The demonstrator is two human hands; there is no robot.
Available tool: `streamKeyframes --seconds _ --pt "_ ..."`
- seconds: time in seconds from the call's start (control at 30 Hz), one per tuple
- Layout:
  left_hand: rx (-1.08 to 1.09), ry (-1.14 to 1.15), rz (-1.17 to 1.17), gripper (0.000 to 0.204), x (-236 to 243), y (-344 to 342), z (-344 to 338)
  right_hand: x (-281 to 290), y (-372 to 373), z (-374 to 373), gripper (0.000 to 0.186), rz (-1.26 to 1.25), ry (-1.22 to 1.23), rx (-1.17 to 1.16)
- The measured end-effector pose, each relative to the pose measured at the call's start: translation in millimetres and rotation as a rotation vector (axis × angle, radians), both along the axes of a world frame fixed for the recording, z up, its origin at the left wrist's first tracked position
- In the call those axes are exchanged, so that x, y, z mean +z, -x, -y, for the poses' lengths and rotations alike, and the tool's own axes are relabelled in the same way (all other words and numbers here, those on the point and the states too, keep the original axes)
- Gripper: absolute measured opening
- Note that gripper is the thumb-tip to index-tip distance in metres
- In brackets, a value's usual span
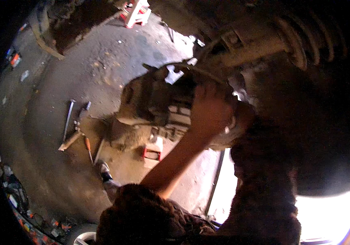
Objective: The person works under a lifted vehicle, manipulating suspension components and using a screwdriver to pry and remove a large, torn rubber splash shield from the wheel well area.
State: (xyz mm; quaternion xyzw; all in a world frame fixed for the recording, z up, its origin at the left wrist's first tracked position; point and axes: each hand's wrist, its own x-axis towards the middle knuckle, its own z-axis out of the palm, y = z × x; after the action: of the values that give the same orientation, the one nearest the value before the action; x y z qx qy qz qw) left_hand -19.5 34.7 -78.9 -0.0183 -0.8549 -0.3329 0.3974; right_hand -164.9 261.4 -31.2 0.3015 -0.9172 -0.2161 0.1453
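Wheel-hub assembly (154,98) sits below-left of the strut (252,55), left hand (211,108) against it and right hand (244,118) shadowed below the strut, can't tell either's finger grip, so steady pressure and more light would help.

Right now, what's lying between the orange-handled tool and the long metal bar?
In the head view, a wooden-handled tool lies between the orange-handled tool and the bar.

The left sleeve (136,212) and right sleeve (260,179) are dark brown and fuzzy; the left forearm (171,163) and left hand (211,108) are bare. 1 dark shoe (105,170) shows pale trim.
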Motion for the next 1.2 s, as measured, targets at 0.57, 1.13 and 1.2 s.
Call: streamKeyframes --seconds 0.57,1.13,1.2 --pt "0.108 0.039 -0.059 0.023 12.3 -6.5 3.7 -41.2 43.1 -182.8 0.034 -0.039 0.778 -0.176" --pt "0.148 0.158 -0.033 0.017 16.8 -4.2 3.7 -136.7 135.3 -162.0 0.038 -0.064 1.002 -0.171" --pt "0.158 0.167 -0.038 0.017 16.1 -5.4 4.0 -139.8 138.6 -159.8 0.039 -0.07 1.006 -0.164"
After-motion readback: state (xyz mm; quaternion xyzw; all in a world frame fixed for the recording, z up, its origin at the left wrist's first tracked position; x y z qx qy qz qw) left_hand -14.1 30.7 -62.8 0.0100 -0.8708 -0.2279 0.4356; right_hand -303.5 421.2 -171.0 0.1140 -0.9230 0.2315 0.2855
